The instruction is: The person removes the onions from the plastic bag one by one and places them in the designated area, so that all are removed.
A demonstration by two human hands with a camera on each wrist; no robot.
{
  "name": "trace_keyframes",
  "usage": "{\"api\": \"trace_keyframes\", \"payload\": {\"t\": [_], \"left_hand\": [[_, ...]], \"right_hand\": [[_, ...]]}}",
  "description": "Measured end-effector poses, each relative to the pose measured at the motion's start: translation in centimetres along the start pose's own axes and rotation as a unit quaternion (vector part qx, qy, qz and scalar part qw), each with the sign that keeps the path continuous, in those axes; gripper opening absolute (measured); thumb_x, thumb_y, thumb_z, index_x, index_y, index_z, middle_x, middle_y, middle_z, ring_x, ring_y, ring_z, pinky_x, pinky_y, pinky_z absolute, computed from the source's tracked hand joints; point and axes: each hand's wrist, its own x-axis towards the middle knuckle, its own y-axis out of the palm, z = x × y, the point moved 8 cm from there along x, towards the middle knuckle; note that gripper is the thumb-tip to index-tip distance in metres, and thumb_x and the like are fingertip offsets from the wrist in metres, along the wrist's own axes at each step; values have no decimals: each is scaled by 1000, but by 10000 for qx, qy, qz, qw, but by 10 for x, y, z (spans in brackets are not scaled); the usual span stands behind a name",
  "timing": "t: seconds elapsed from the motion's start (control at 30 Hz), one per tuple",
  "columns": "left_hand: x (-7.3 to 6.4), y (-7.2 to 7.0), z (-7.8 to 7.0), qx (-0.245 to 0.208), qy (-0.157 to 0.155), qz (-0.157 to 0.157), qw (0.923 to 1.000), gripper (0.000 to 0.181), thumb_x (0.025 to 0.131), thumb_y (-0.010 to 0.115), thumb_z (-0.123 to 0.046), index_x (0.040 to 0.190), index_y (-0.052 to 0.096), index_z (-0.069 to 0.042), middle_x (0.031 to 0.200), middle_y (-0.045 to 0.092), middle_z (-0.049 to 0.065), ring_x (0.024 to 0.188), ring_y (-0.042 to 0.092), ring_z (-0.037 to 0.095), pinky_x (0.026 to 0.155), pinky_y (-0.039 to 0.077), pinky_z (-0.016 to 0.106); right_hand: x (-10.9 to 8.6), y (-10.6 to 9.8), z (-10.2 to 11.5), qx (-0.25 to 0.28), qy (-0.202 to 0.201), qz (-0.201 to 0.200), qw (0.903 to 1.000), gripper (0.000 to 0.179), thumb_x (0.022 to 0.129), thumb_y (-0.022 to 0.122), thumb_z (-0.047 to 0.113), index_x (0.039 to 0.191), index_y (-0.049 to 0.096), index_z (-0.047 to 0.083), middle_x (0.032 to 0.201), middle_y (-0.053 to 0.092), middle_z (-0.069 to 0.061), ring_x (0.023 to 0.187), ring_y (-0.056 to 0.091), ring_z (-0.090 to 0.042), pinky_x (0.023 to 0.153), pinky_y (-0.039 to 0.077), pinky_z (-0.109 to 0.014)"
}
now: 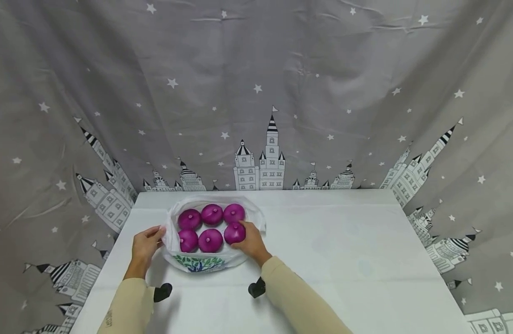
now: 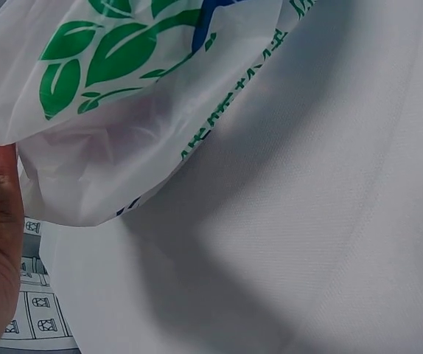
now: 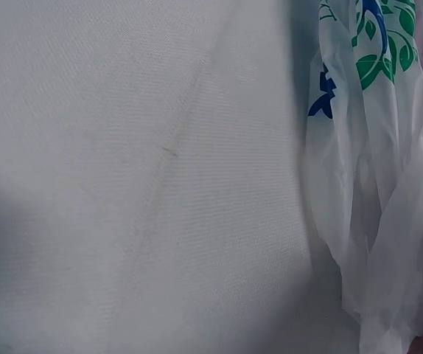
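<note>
A white plastic bag [image 1: 239, 257] with a green leaf print lies open-mouthed on the table, with several glossy purple onions [image 1: 211, 240] in two rows inside. My right hand [image 1: 253, 242] reaches over the bag's right rim and grips the front-right onion [image 1: 233, 233], thumb on its near side. At the left rim, my left hand [image 1: 144, 246] pinches the bag's edge. The left wrist view shows the fingers [image 2: 4, 199] against the thin plastic bag [image 2: 86, 177]. In the right wrist view the bag [image 3: 396, 192] hangs in folds, with most of the hand out of frame.
The white table [image 1: 344, 250] extends to the right of the bag. Behind it hangs a grey curtain [image 1: 323, 102] printed with stars and castles. Black wrist mounts [image 1: 162, 292] stick out inward from both sleeves, low over the table.
</note>
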Motion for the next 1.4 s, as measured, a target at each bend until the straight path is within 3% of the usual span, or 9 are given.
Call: {"api": "trace_keyframes", "payload": {"t": [0.2,0.27,0.53,0.9,1.17,1.27,1.4], "left_hand": [[-1,5,-2,86,-46,63,9999,47,96,61,-20,131,52,10,123,58,28,74,59,2,67,54,15],[-9,8,-10,387,-112,100,9991,49,99,55,-19,135,45,13,132,50,32,73,55,-3,68,53,13],[-13,13,-12,407,-225,211,9987,47,101,52,-18,137,44,12,135,46,31,72,52,-8,70,52,10],[-9,9,-11,403,-244,197,9987,49,101,51,-21,137,43,11,136,45,32,71,52,-9,71,52,10],[-7,7,-11,389,-197,116,9990,49,100,54,-21,136,45,10,133,50,30,73,54,-6,69,53,12],[3,5,-2,88,-68,91,9999,47,97,60,-22,132,52,8,120,61,24,75,57,2,67,54,16],[19,1,17,-350,-119,125,9992,47,91,69,-27,127,60,1,98,70,2,76,60,4,66,54,16]], "right_hand": [[0,-2,-3,-149,42,-77,9999,76,69,86,12,133,48,-5,129,52,-21,121,49,-35,105,41,-47],[-1,-3,-3,-205,18,-94,9997,77,68,86,12,132,49,-6,128,52,-22,120,49,-36,104,42,-47],[-1,-11,3,-287,-103,-168,9994,75,68,86,14,132,50,-4,127,51,-19,119,51,-32,104,43,-44],[1,-44,11,87,-578,-471,9972,70,68,87,13,129,55,-2,124,54,-16,116,53,-31,102,45,-44],[-5,-64,5,553,-652,-610,9945,71,69,86,11,131,53,-1,128,51,-16,117,53,-30,97,50,-40],[-8,-74,4,689,-712,-763,9922,71,69,86,9,131,52,-1,128,51,-17,118,52,-31,97,50,-41],[-11,-89,-1,831,-671,-937,9899,72,69,85,7,132,51,-2,129,50,-17,120,51,-32,99,48,-44]]}}
